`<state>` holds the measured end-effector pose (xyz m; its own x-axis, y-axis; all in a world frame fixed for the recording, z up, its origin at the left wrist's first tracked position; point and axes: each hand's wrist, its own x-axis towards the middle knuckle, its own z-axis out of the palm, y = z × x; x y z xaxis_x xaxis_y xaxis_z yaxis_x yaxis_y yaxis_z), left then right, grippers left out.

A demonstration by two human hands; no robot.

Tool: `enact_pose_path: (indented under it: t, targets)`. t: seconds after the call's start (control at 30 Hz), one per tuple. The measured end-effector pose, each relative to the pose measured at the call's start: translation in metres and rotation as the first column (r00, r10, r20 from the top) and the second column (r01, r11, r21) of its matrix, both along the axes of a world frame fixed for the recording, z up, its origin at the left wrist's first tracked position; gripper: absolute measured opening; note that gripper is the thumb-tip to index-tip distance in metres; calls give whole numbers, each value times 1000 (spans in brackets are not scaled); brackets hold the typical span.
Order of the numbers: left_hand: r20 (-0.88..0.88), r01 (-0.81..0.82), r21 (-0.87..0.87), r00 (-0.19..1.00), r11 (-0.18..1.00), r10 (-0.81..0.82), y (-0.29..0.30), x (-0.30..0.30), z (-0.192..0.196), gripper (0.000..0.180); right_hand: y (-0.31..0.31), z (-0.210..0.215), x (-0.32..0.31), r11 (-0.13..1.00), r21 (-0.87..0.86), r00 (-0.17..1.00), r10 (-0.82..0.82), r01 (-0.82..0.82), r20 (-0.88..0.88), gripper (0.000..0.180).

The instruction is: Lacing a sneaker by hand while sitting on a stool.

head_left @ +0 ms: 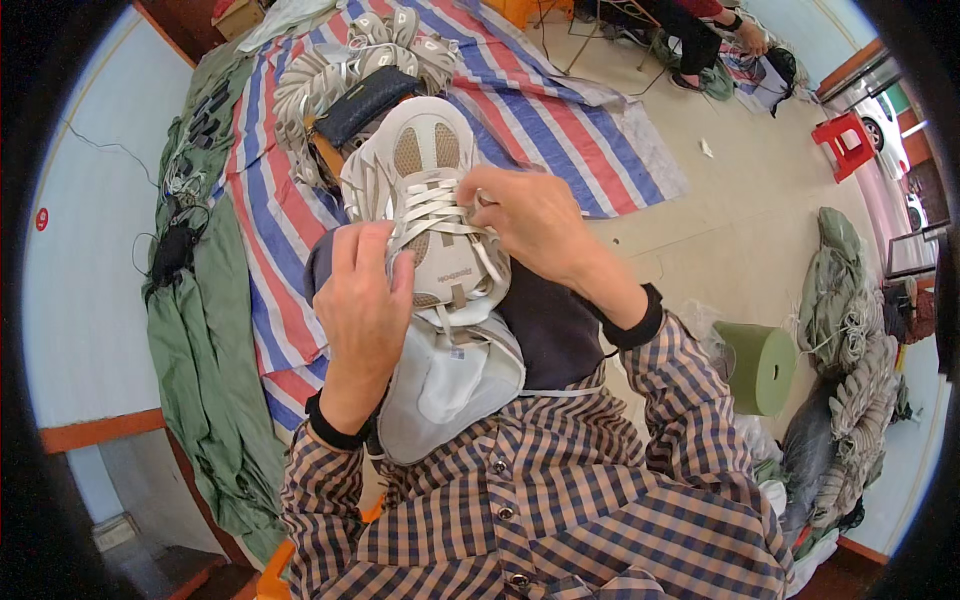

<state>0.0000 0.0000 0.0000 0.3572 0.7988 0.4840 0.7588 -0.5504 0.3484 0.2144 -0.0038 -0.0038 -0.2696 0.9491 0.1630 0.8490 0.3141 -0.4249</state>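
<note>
A white and beige sneaker point(452, 268) lies across my lap, its toe pointing away from me. Flat cream laces point(436, 214) criss-cross over its tongue. My right hand point(535, 222) curls at the right eyelet edge, thumb and forefinger pinched on the lace. At the left eyelet edge, the fingers of my left hand point(362, 290) close on the lace there; their tips are partly hidden. Below the shoe's collar, a whitish-grey upper piece point(445, 385) rests against my shirt. Just beyond the toe is a black pouch-like object point(368, 105).
Several similar sneakers point(305, 92) are piled on a striped red, white and blue sheet point(560, 110). Green cloth point(205, 350) runs along the left wall. To my right stand a green cylindrical stool point(765, 370) and stacked shoe parts point(855, 430). Another person's hand point(752, 40) appears far right, near a red stool point(845, 143).
</note>
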Motion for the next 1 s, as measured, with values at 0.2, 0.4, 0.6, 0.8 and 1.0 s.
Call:
enact_pose_path:
  t: [0.2, 0.4, 0.6, 0.8, 1.0]
  targets:
    - [104, -1, -11, 995, 1000, 3, -10, 2, -10, 28, -66, -9, -30, 914, 149, 830, -263, 378, -491, 47]
    - [92, 1, 120, 996, 993, -13, 4, 1, -8, 21, -53, -23, -41, 844, 283, 839, -303, 457, -452, 37]
    - [100, 73, 42, 992, 996, -77, 13, -2, -5, 19, -44, -27, -29, 855, 339, 867, -222, 393, -446, 27]
    - [-116, 241, 102, 967, 965, -229, 15, -9, 5, 16, -44, -31, -12, 954, 156, 801, -119, 256, -587, 14]
    - [-671, 337, 151, 725, 929, -155, 19, -1, 12, 9, -34, -23, -11, 952, 306, 994, -50, 18, 98, 26]
